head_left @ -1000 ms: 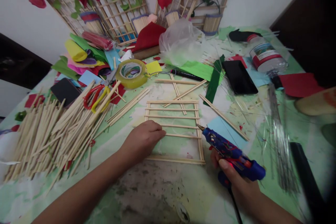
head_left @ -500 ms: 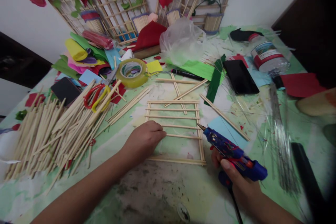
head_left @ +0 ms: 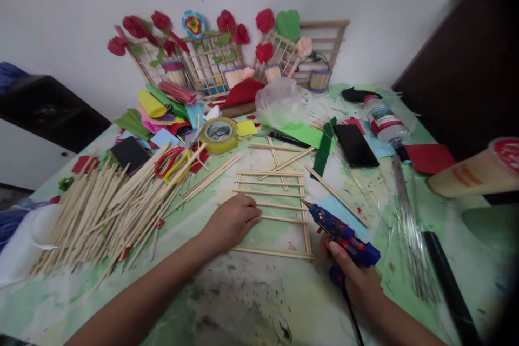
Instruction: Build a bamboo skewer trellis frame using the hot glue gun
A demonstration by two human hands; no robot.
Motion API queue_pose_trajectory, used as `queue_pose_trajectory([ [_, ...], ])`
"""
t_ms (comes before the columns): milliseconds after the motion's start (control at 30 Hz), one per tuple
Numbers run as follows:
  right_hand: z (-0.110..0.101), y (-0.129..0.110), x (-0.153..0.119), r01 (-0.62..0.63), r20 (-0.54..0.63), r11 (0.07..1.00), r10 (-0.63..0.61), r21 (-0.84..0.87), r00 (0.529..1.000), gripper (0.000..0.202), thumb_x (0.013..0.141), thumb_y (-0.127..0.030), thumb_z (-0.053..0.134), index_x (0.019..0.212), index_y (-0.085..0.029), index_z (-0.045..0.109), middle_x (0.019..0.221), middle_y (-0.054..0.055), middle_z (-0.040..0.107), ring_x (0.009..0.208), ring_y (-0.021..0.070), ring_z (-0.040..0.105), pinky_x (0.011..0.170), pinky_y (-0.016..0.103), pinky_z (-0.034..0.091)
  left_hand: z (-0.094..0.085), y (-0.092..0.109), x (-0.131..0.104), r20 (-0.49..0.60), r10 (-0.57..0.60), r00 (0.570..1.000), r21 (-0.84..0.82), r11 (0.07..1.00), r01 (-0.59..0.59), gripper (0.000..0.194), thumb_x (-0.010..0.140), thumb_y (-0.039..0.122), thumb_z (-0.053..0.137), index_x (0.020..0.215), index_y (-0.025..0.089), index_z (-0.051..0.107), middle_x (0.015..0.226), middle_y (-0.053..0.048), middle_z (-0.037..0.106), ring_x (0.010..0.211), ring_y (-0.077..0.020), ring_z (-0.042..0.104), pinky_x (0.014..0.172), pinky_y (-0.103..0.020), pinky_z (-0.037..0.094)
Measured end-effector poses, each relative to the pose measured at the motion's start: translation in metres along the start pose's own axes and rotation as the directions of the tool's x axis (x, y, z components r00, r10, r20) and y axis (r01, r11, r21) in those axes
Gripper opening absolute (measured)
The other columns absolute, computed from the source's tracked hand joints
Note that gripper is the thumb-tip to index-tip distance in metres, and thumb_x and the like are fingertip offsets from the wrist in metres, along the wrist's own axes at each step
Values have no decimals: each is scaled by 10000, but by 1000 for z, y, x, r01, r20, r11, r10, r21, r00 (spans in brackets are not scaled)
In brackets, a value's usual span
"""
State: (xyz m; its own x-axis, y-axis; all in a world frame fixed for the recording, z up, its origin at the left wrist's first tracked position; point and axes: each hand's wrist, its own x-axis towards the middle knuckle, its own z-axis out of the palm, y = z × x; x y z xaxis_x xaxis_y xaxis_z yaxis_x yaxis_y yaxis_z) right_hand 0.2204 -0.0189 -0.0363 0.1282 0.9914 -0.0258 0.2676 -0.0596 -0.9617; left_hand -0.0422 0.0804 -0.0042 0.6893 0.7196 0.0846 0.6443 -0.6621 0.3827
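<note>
A small ladder-like frame of thin wooden sticks [head_left: 270, 193] lies flat on the table, with several rungs across two side rails. My left hand [head_left: 233, 220] is closed at its left side, fingers pinched at the end of the lowest inner wooden stick [head_left: 284, 219]; that end is hidden. My right hand [head_left: 352, 275] grips a blue hot glue gun [head_left: 340, 234], whose metal nozzle tip points left at the frame's right rail, close to the rung ends. From the glue gun's handle, a black cord runs down toward the table's front edge.
To the left lies a big pile of wooden sticks [head_left: 89, 216], with scissors [head_left: 174, 165] on it. Behind are a tape roll [head_left: 219, 135], a plastic bag [head_left: 279, 102] and paper flowers on lattices. On the right are a phone [head_left: 356, 145], a bottle [head_left: 385, 120] and a drink cup [head_left: 474, 170].
The view has tilted up, showing more wall and the drink cup. Both hands keep nearly the same places at the stick frame, the glue gun still at its right rail.
</note>
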Motion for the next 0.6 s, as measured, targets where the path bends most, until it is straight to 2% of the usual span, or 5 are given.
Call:
queue_pose_trajectory([
  [133,-1,-4,3,52,1,998,-52,-41,999,401,837,-495,488,573,-194,526,583,26,530,582,172,520,548,282,450,-12,-15,-1,-124,-25,992,41,999,31,273,913,284,448,982,180,691,953,-85,665,915,-185,588,833,-301,467],
  [233,-1,-8,4,87,8,994,-87,-63,996,419,852,-489,465,559,-193,515,574,23,521,574,168,516,547,278,442,-27,-44,-3,-257,-167,952,144,967,209,274,892,230,439,974,159,690,925,-94,674,900,-199,596,840,-322,463],
  [300,0,-9,4,92,10,995,-92,-50,996,417,855,-484,460,564,-192,517,571,23,523,564,166,515,534,274,436,-36,-64,-6,-308,-292,905,214,906,365,278,870,220,439,949,142,694,928,-107,674,907,-219,594,844,-340,455],
  [433,2,-8,4,107,0,994,-107,-26,994,417,846,-490,472,562,-189,522,557,23,514,554,166,504,516,277,417,-44,-87,-13,-227,-467,855,302,801,517,280,861,269,439,856,152,693,869,-115,665,880,-237,590,813,-345,446],
  [600,5,-9,6,123,-25,992,-123,-5,992,426,837,-504,483,547,-193,505,550,20,498,547,161,484,516,284,399,-38,-82,-15,-215,-501,839,339,767,545,266,873,267,432,847,147,668,876,-125,646,900,-237,587,812,-337,435],
])
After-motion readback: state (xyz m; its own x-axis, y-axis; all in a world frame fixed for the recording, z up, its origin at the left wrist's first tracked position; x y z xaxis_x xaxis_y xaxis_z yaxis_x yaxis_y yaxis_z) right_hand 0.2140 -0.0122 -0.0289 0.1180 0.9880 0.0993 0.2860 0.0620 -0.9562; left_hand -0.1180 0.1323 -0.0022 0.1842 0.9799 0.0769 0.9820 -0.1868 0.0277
